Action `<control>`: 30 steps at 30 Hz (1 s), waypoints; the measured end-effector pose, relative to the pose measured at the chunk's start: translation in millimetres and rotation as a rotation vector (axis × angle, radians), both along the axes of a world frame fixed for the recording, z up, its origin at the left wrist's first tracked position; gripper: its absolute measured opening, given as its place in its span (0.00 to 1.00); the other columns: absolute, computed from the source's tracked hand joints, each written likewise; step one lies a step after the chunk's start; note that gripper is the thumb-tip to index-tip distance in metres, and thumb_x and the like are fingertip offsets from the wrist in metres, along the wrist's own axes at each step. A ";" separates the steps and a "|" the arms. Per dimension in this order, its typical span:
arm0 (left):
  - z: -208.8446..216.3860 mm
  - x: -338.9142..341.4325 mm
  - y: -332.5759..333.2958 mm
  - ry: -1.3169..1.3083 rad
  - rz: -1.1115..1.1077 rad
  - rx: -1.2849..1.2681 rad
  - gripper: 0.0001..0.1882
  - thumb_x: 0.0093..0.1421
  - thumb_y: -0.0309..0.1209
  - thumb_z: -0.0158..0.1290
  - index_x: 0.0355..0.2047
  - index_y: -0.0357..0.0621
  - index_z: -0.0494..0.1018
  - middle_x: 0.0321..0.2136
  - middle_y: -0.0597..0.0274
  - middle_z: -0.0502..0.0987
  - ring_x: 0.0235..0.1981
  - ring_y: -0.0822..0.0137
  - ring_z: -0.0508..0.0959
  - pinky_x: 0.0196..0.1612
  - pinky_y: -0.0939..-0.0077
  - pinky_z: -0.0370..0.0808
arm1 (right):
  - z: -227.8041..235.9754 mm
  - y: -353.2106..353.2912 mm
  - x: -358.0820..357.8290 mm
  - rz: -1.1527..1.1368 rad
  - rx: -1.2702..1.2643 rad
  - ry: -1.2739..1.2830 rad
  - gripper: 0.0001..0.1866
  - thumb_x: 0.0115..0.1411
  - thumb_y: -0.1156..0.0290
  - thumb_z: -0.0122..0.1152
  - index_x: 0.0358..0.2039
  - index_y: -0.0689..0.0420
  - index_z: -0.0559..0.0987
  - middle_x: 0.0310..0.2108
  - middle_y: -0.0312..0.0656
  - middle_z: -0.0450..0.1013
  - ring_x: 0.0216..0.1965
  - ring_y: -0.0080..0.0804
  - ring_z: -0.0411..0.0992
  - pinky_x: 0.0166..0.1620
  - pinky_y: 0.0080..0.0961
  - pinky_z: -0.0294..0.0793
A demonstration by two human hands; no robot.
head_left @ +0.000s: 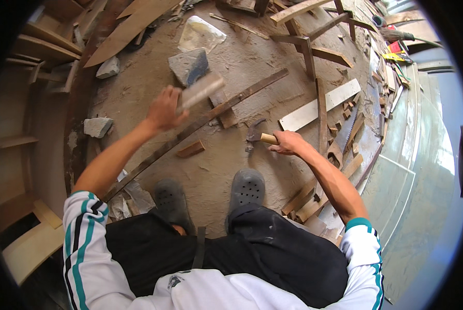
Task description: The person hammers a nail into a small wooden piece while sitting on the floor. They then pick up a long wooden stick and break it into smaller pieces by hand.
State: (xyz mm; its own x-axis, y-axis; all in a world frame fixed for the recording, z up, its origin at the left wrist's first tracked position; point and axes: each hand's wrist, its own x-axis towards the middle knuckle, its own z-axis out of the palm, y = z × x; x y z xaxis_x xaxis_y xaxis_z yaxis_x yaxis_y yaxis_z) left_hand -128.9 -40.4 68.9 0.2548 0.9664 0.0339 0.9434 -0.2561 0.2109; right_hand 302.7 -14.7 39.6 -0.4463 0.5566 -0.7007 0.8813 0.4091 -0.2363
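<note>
My left hand (pixel 165 109) is closed round the end of a short, pale piece of wood (pixel 202 92), smeared by motion, held above the ground near a grey stone block (pixel 188 66). In my right hand (pixel 288 143) is a hammer (pixel 254 133), gripped by its light wooden handle, its dark metal head pointing left. Between my hands a long dark wooden strip (pixel 200 122) lies slantwise, crossing a short board (pixel 227 120). A small reddish wood offcut (pixel 191 149) rests on the ground just nearer to me than the strip.
To the right lie a white board (pixel 322 105), a handsaw (pixel 337 153) and several wood offcuts. A wooden frame (pixel 308 49) stands at the far right. Wooden shelving (pixel 14 144) runs along the left, near a loose stone (pixel 97 127). Glass-like sheets (pixel 422 170) fill the right edge.
</note>
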 end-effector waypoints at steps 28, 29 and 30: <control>-37.9 45.5 -58.8 -0.158 0.054 -0.053 0.35 0.50 0.46 0.64 0.55 0.44 0.69 0.42 0.56 0.74 0.43 0.54 0.79 0.43 0.59 0.79 | 180.2 111.8 -143.7 0.151 -0.201 -0.189 0.23 0.58 0.49 0.66 0.29 0.61 0.83 0.16 0.36 0.72 0.16 0.26 0.70 0.20 0.29 0.70; -37.8 43.7 -59.0 -0.160 0.065 -0.065 0.35 0.50 0.46 0.64 0.55 0.44 0.69 0.42 0.56 0.74 0.43 0.54 0.79 0.43 0.59 0.79 | 182.3 116.5 -148.2 0.161 -0.191 -0.205 0.23 0.59 0.49 0.65 0.28 0.60 0.82 0.16 0.36 0.72 0.17 0.27 0.70 0.21 0.29 0.70; -36.6 44.2 -59.3 -0.165 0.073 -0.079 0.35 0.50 0.46 0.64 0.55 0.44 0.69 0.42 0.56 0.74 0.43 0.54 0.79 0.43 0.59 0.79 | 184.7 118.4 -150.6 0.168 -0.182 -0.224 0.24 0.59 0.48 0.65 0.27 0.60 0.82 0.16 0.36 0.72 0.17 0.27 0.70 0.21 0.29 0.70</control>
State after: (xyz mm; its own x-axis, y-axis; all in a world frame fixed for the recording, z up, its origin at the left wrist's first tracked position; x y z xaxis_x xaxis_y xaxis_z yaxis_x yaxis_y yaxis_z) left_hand -84.7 -99.7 32.3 0.1809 0.9835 -0.0078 0.9099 -0.1643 0.3809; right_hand 152.1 103.7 224.3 -0.3447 0.3450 -0.8730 0.8436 0.5218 -0.1268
